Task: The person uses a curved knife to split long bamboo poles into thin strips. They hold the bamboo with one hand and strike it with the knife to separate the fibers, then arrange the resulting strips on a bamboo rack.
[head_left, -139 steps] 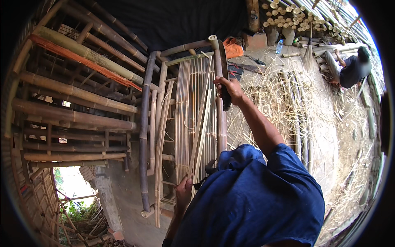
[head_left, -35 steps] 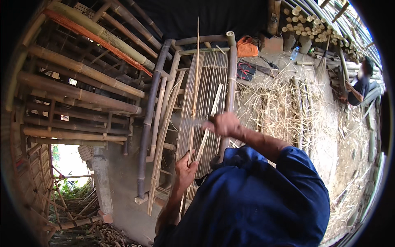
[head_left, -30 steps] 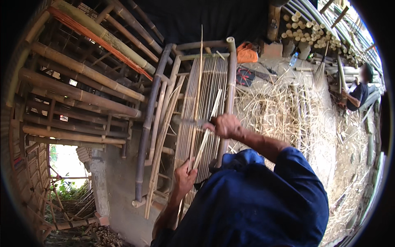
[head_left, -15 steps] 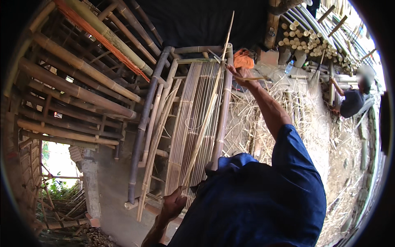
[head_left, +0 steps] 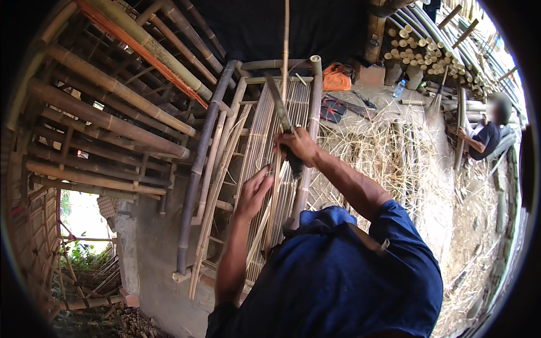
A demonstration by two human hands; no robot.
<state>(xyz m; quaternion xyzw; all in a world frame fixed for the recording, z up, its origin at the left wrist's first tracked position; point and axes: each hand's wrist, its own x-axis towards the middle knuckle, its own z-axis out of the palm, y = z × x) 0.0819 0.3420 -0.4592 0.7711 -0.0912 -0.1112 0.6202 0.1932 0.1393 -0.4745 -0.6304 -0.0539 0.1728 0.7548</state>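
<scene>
On the dirt floor of a bamboo-filled workshop, pale curly bamboo shavings (head_left: pixel 380 155) lie right of a long, brown slatted bamboo bench (head_left: pixel 252 132), with a crumpled orange bag (head_left: pixel 336 78) at the far end. The right hand (head_left: pixel 300 147) is closed around the dark handle of a long steel knife (head_left: pixel 278 100), blade angled far-left above the slats. A long, thin tan bamboo strip (head_left: pixel 285 48) runs from near to far over the bench; the left hand's (head_left: pixel 256 192) curled fingers meet it, though whether they grip it cannot be told.
</scene>
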